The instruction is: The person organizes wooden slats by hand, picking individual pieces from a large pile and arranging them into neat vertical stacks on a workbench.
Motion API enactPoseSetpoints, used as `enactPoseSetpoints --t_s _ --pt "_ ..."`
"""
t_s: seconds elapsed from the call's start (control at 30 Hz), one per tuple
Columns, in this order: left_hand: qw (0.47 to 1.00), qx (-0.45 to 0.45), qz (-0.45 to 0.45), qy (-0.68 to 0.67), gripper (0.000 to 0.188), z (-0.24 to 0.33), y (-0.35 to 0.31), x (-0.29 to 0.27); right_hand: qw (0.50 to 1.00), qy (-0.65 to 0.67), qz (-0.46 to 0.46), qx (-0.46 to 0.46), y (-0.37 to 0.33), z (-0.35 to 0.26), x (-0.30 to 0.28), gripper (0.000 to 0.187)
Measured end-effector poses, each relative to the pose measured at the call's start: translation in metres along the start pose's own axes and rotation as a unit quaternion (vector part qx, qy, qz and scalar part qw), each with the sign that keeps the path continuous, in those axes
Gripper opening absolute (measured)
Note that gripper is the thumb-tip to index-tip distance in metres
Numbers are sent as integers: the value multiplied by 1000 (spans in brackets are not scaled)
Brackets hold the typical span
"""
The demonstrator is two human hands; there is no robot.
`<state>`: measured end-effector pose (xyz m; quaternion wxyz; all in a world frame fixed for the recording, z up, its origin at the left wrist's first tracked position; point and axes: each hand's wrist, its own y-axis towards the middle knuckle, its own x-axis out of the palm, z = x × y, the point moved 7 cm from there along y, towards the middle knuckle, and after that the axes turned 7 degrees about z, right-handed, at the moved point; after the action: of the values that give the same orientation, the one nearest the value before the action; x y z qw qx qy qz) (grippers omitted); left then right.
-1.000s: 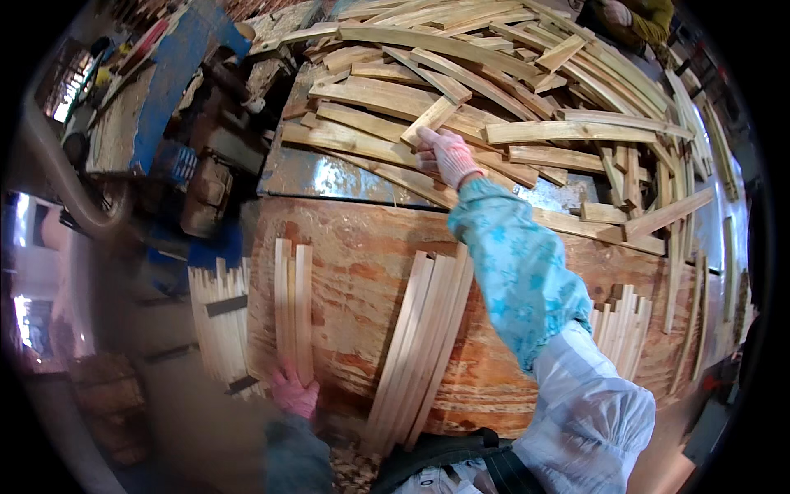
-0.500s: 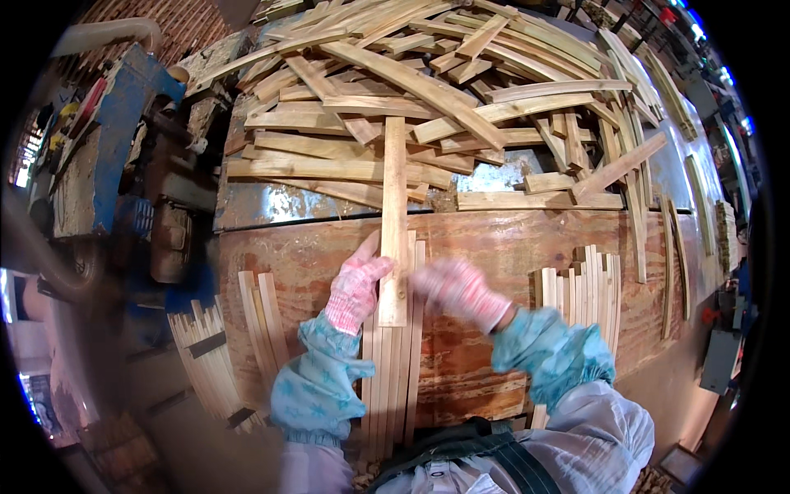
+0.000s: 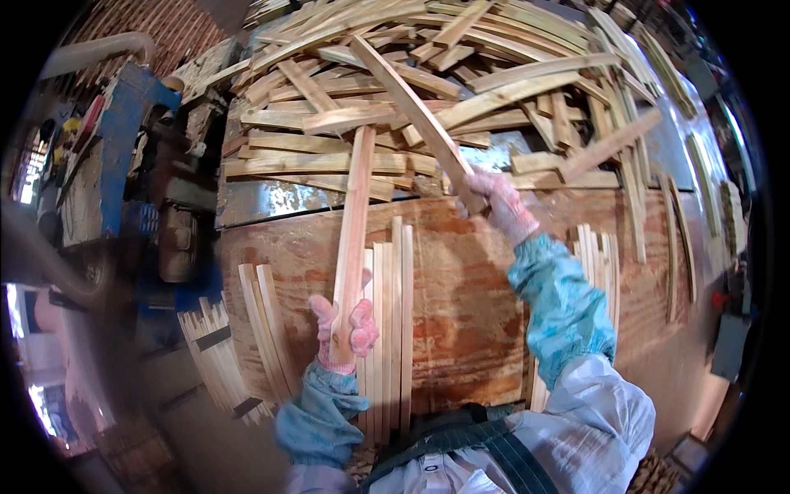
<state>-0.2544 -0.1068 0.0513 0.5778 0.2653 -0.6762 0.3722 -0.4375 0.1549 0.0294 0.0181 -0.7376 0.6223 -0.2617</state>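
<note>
My left hand (image 3: 362, 328), in a pink-and-white knit glove, is wrapped around the near end of a wooden strip (image 3: 354, 214). That strip points away from me, and its far end reaches the heap of wood. Farther off and to the right, my right hand (image 3: 499, 200), in the same kind of glove, grips the near end of a second wooden strip (image 3: 418, 114). This one slants up to the left across the heap (image 3: 346, 86). Below my left hand's strip, a row of narrow wooden strips (image 3: 397, 305) lies side by side on the board (image 3: 461, 329).
More strips lie in groups at the left (image 3: 265, 313) and right (image 3: 609, 255) of the board. A strapped bundle (image 3: 216, 354) sits beyond its left edge. A blue machine (image 3: 123, 148) stands at the far left. Loose long strips (image 3: 681, 239) lie at the right.
My right hand has moved up and right from beside the first strip and taken hold of a strip from the heap. My left hand, with its strip, has come nearer and left.
</note>
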Motion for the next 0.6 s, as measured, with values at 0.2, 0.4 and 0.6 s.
enactPoseSetpoints --t_s 0.2,0.4,0.6 --pt "893 124 264 343 76 -8 -145 -56 938 293 164 90 -169 87 -23 52" --pt "729 43 419 539 72 7 -266 -137 984 45 12 170 -283 160 20 83" --pt "654 26 332 679 60 -23 -257 -176 864 -456 -99 186 -349 271 86 100"
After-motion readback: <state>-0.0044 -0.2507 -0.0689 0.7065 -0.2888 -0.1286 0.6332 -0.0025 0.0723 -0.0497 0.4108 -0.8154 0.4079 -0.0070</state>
